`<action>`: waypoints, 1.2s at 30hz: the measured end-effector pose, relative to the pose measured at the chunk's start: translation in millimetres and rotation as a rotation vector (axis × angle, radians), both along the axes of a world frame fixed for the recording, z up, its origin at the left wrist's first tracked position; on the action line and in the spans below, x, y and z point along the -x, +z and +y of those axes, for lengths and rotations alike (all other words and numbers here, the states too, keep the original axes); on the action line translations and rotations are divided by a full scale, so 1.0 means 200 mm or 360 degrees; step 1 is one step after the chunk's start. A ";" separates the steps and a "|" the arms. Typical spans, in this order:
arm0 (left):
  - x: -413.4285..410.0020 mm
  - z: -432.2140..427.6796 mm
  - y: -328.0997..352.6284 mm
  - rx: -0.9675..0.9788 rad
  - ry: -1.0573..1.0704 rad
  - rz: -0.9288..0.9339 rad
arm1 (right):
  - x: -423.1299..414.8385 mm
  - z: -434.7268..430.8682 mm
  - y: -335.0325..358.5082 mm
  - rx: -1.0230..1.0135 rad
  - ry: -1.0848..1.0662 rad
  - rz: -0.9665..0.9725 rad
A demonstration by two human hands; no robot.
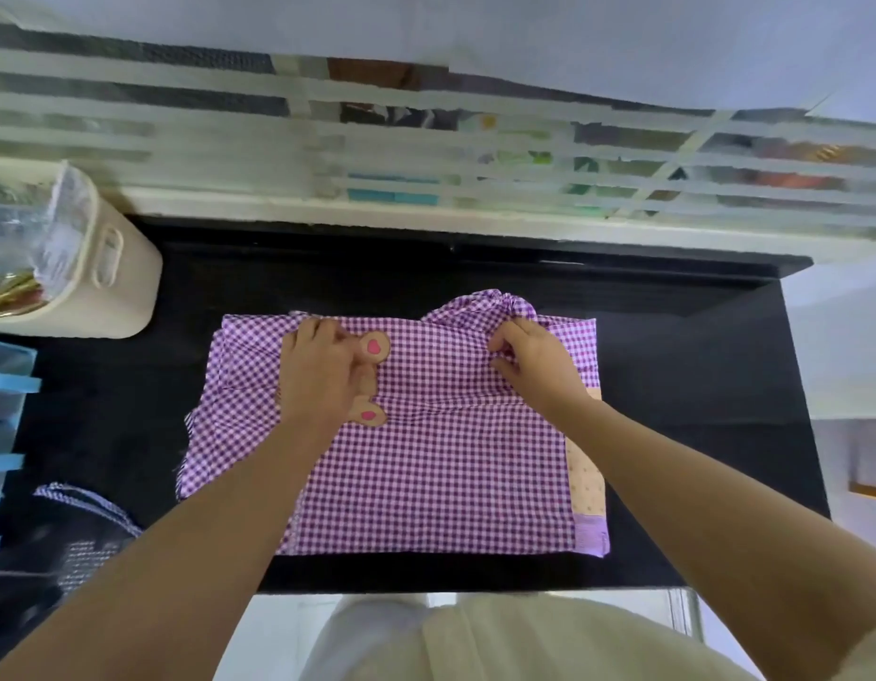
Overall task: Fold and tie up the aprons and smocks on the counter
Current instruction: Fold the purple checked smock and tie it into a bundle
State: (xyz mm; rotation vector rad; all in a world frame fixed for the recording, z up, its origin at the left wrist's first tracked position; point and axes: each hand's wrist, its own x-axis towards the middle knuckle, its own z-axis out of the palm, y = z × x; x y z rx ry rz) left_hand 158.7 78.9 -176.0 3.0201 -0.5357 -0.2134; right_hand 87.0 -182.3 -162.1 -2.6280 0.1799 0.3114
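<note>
The black tabletop [696,385] carries a purple gingham smock [426,484], spread flat under both grips and reaching from them toward the person. A cream bin [126,287] lined with clear plastic stands far out beyond the left grip's outer side. A second checked garment [82,503] lies bunched on that same side, nearer the person. The left grip [323,371] rests palm-down on the smock, fingertips bent at its far edge; whether they pinch it cannot be told. The right grip [534,366], apart from it, has its fingers curled, pinching a gathered fold. Two tan patches [374,349] with pink hearts lie just beside the left grip, between the two grips.
</note>
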 end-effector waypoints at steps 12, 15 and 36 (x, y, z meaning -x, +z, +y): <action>0.04 -0.08 0.03 -0.0047 0.0033 0.0118 | -0.01 -0.05 0.07 -0.0329 0.0066 -0.0002; 0.05 -0.12 0.02 -0.0036 0.0165 0.0187 | 0.00 -0.06 0.09 -0.0359 0.0052 -0.0038; 0.06 -0.27 0.06 0.0164 -0.0119 0.0250 | 0.02 -0.09 0.13 -0.0339 0.0171 0.0216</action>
